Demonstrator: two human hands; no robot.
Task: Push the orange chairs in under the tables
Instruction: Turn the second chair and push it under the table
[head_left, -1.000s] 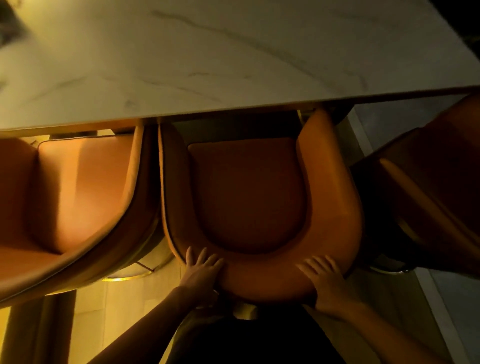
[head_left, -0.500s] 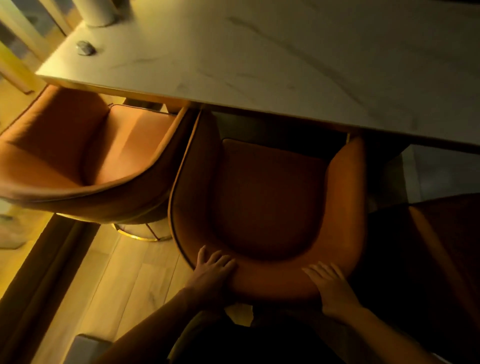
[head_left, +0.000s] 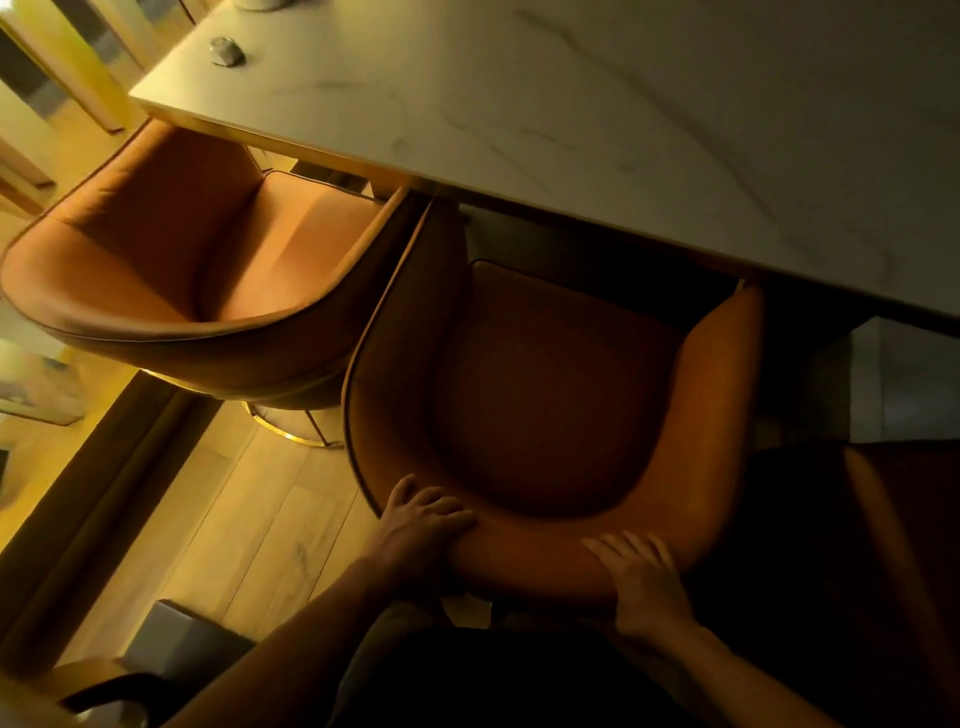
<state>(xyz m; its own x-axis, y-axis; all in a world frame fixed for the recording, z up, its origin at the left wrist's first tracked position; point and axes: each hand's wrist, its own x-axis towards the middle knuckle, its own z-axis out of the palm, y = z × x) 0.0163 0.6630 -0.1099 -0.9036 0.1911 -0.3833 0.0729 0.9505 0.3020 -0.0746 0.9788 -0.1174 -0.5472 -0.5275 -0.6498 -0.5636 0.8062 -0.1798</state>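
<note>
An orange tub chair (head_left: 550, 395) stands right in front of me, its seat front tucked under the edge of the white marble table (head_left: 597, 114). My left hand (head_left: 421, 519) lies on the left of the curved backrest, fingers spread flat. My right hand (head_left: 641, 574) rests flat on the right of the same backrest. A second orange chair (head_left: 197, 265) stands to the left, touching the first one's armrest, with most of its seat out from under the table corner. A third chair (head_left: 904, 530) shows dimly at the right edge.
A small grey object (head_left: 227, 51) lies near the table's far left corner. Wooden floor (head_left: 244, 535) shows at lower left, with a dark strip along a lit glass wall. A grey box (head_left: 176, 639) sits near my left arm.
The view has swung left, so the left chair and table corner show more. Both hands stay flat on the backrest; the chair's place under the table looks much the same.
</note>
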